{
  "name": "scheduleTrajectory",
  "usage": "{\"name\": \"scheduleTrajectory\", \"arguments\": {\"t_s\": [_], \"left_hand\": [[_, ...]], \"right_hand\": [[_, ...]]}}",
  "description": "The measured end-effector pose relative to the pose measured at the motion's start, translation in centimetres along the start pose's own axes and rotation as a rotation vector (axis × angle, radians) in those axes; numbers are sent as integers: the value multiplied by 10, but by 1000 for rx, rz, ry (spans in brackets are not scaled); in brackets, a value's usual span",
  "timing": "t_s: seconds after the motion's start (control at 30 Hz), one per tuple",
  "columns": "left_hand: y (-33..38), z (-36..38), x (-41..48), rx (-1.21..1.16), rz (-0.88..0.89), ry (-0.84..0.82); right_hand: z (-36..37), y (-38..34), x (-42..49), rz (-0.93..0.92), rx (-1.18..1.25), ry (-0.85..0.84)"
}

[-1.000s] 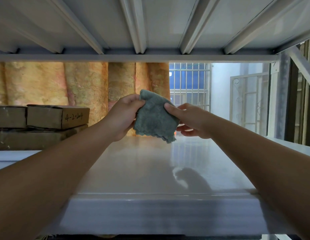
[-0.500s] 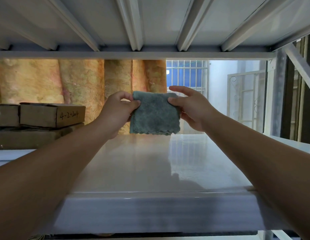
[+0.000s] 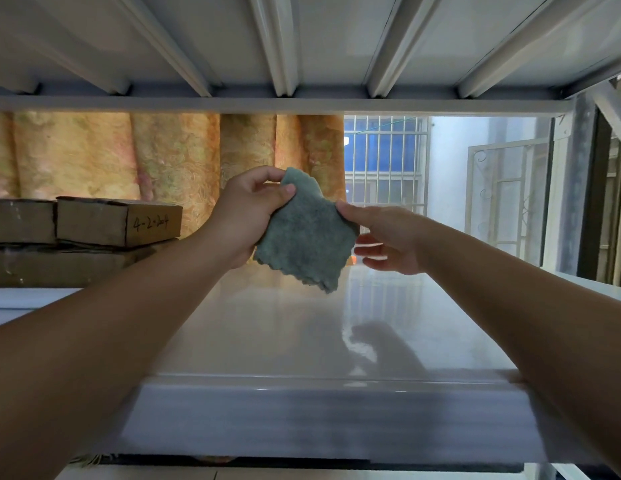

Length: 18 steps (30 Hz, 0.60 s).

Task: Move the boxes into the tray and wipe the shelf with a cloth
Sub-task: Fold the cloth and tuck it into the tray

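Note:
A small grey-green cloth (image 3: pixel 304 237) hangs in the air above the glossy white shelf (image 3: pixel 274 337), tilted with one corner pointing down. My left hand (image 3: pixel 248 209) pinches its upper left corner between thumb and fingers. My right hand (image 3: pixel 388 237) pinches its right edge with thumb and forefinger, the other fingers spread behind it. Brown cardboard boxes (image 3: pixel 118 221) are stacked at the left on a neighbouring shelf, one marked 4-2-204. No tray is in view.
The ribbed underside of the upper shelf (image 3: pixel 302 46) hangs close overhead. An orange patterned curtain (image 3: pixel 146 157) and a barred window (image 3: pixel 385 161) lie behind. A shelf upright (image 3: pixel 579 188) stands at the right.
The cloth was held flat and square half a second ago; now my right hand has dropped lower and the cloth hangs tilted. Both hands still hold it.

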<state>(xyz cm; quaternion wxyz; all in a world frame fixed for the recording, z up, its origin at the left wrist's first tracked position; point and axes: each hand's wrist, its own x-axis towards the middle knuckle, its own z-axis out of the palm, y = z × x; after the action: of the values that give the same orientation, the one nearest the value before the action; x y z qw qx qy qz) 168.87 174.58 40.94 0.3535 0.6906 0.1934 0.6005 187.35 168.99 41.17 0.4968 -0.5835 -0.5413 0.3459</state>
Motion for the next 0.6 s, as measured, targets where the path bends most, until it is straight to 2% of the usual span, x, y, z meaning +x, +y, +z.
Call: {"name": "scheduleTrajectory", "arguments": {"t_s": [0.2,0.37,0.5,0.6], "left_hand": [[1,0,0,87,53,5],[-1,1,-3,164,59,-129],[-2,1,0,219,76,-10],[-3,-1,2,168,48,44]], "right_hand": [[1,0,3,43,5,-44],[-1,0,2,-52,140,44],[1,-5,1,-204,360,87],[0,-9,-2,-274,468,2]]}}
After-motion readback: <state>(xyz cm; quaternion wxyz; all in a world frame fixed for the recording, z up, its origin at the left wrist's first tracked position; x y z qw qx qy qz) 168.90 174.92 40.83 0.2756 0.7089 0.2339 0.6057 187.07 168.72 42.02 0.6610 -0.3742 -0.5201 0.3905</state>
